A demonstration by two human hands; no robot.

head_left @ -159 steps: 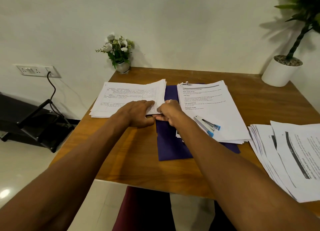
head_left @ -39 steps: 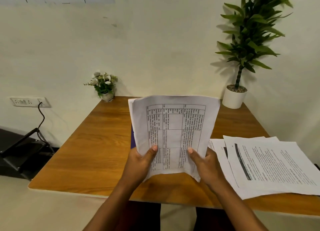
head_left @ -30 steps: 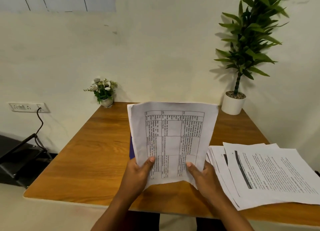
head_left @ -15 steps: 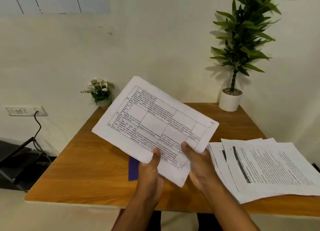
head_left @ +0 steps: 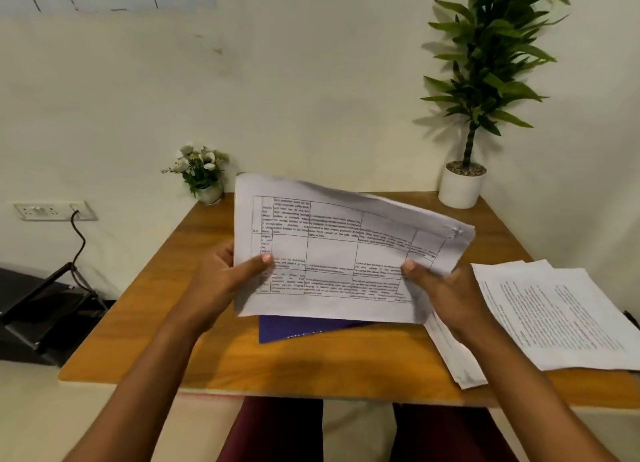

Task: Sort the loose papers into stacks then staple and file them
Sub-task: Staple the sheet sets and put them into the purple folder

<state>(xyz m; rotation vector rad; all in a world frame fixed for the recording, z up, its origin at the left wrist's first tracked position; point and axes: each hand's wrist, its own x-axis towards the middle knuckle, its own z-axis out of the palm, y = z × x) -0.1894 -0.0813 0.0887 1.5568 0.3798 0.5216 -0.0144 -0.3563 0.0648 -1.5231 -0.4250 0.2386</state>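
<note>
1. The left hand (head_left: 221, 278) and right hand (head_left: 446, 295) are kept apart. Each is clamped on a near corner of one sheaf of papers (head_left: 346, 253), thumb on top and fingers underneath.
2. The sheaf is held landscape, above the surface (head_left: 311, 368), with the far edge tilted up. A printed table is seen on the top sheet. A small crease or staple is seen at the far right corner; it is too blurred to tell which.
3. A purple folder (head_left: 304, 328) is laid flat on the surface under the sheaf. Only its near edge is shown, so whether it is open or shut cannot be told.
4. A stack of printed pages (head_left: 554, 316) is laid to the right, partly under the right wrist, with its lower sheets fanned out and not squared.
5. No stapler is shown.
6. Progress, as judged: sorting is largely done, with two groups formed. The stapling of the held sheaf is unconfirmed. Filing is not yet done, as nothing is seen inside the folder. The right stack is left to be squared, stapled and filed.
7. A potted plant (head_left: 462, 187) and a small flower pot (head_left: 204, 170) are stood at the far corners, well apart from the papers.
</note>
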